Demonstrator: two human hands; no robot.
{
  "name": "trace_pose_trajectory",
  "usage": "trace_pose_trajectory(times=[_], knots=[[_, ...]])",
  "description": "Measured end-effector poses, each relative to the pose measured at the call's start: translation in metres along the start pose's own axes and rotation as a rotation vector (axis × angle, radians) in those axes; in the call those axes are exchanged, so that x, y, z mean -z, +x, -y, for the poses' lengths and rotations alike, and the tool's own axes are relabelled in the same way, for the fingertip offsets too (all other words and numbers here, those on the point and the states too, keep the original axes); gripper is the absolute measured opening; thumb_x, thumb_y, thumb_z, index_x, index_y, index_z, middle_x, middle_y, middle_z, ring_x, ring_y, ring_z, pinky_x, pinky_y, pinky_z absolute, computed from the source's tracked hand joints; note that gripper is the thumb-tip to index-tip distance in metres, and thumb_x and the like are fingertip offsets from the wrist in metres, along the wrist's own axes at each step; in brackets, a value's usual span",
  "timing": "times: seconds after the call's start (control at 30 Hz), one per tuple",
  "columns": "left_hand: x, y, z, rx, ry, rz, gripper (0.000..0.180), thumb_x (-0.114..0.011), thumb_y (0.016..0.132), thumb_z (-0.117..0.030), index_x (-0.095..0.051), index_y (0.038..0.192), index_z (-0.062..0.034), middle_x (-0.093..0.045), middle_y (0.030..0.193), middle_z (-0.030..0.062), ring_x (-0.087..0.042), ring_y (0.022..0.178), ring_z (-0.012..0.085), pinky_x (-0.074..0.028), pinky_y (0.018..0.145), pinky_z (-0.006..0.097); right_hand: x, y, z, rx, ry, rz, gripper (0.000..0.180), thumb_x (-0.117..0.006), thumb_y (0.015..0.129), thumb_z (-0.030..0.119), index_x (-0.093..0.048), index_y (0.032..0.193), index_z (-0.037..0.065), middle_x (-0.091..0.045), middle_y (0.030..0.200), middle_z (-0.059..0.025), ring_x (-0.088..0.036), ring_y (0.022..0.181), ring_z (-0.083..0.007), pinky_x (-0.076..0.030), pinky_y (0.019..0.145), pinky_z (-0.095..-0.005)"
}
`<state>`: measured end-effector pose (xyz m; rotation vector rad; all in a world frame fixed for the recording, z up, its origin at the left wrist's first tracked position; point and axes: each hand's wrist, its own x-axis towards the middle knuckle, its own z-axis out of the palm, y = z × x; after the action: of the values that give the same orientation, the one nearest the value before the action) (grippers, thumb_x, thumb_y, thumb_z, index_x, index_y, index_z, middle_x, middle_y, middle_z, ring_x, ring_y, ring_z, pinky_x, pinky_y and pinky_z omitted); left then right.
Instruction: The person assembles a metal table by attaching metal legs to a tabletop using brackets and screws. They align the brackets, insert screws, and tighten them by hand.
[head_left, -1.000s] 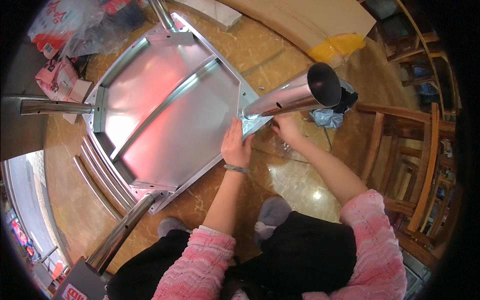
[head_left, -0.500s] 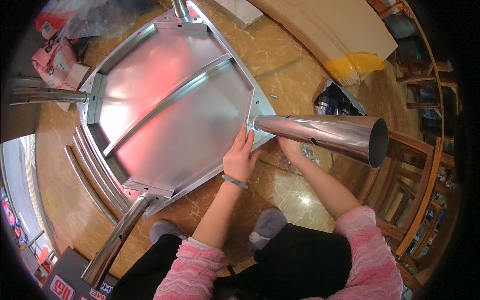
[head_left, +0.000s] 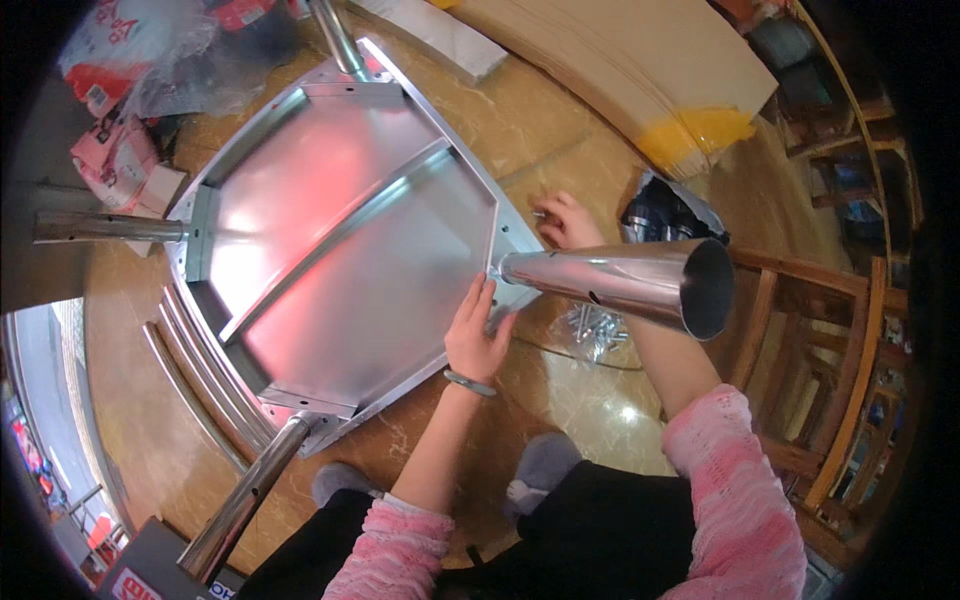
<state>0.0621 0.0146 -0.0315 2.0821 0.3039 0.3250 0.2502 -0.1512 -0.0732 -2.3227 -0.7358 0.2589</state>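
Observation:
An upturned metal table (head_left: 360,235) lies on the floor, its frame facing up and a tubular leg standing at each corner. My left hand (head_left: 476,340) rests at the near right corner, fingers stretched out and tips touching the base of the large shiny leg (head_left: 610,280). Beyond that leg, my right hand (head_left: 570,222) is low over the floor beside the table's edge. Its fingertips are pinched around a small metal bolt (head_left: 540,213), only partly visible. The leg crosses in front of my right forearm.
A clear bag of bolts (head_left: 597,330) lies under the leg. Behind it sits an open bag of dark parts (head_left: 668,212). Curved metal tubes (head_left: 195,380) lie left of the table, a large cardboard sheet (head_left: 620,75) at the back, and a wooden chair (head_left: 800,350) at right.
My right hand has moved from beneath the leg to its far side, where a bolt lay on the floor, and has closed on it. My left hand stays at the corner.

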Motion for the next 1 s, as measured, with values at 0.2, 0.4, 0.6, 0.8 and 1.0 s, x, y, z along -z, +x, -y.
trace_pose_trajectory(times=[0.2,0.4,0.6,0.8,1.0], knots=[[-0.001,0.036,0.011,0.122,-0.202,-0.088,0.025,-0.053,0.078,-0.002,-0.059,0.102,-0.0026,-0.058,0.106,0.0155,-0.057,0.093,0.0315,-0.046,0.078,0.036,0.007,0.022,0.026,-0.381,0.444,0.063,0.018,-0.064,0.076,0.009,-0.061,0.091,0.001,-0.059,0.081,-0.0079,-0.058,0.076,-0.016,-0.047,0.067,-0.027],[-0.005,0.061,0.019,0.109,-0.16,-0.047,0.02,-0.051,0.078,-0.001,-0.062,0.095,-0.0024,-0.06,0.09,0.015,-0.059,0.07,0.0265,-0.047,0.065,0.031,0.021,0.039,0.071,-0.081,0.249,0.363,0.015,-0.064,0.075,0.003,-0.063,0.089,-0.001,-0.061,0.075,-0.0057,-0.058,0.072,-0.0127,-0.047,0.065,-0.0242],[-0.009,0.063,0.023,0.08,-0.148,-0.038,0.02,-0.051,0.078,-0.002,-0.062,0.094,-0.0024,-0.061,0.092,0.0148,-0.058,0.07,0.0277,-0.046,0.065,0.032,0.022,0.053,0.082,0.216,-0.013,0.402,0.015,-0.066,0.07,0.01,-0.065,0.082,0.002,-0.061,0.076,-0.0123,-0.06,0.069,-0.0254,-0.046,0.061,-0.0318],[-0.013,0.072,0.025,0.067,-0.168,-0.044,0.02,-0.053,0.076,-0.001,-0.062,0.094,-0.0019,-0.061,0.093,0.0152,-0.06,0.073,0.0289,-0.047,0.066,0.033,0.007,0.055,0.087,0.116,-0.061,0.375,0.017,-0.069,0.069,0.017,-0.063,0.076,0.002,-0.06,0.067,-0.0142,-0.058,0.06,-0.0289,-0.044,0.054,-0.0355],[-0.016,0.089,0.021,0.147,-0.324,-0.022,0.02,-0.059,0.075,-0.003,-0.062,0.094,-0.0009,-0.061,0.09,0.0148,-0.062,0.074,0.0241,-0.049,0.067,0.031,0.024,0.05,0.069,-0.53,0.469,0.219,0.034,-0.06,0.082,0.034,-0.057,0.08,0.0,-0.057,0.057,-0.0066,-0.055,0.049,-0.0154,-0.042,0.044,-0.0282]])
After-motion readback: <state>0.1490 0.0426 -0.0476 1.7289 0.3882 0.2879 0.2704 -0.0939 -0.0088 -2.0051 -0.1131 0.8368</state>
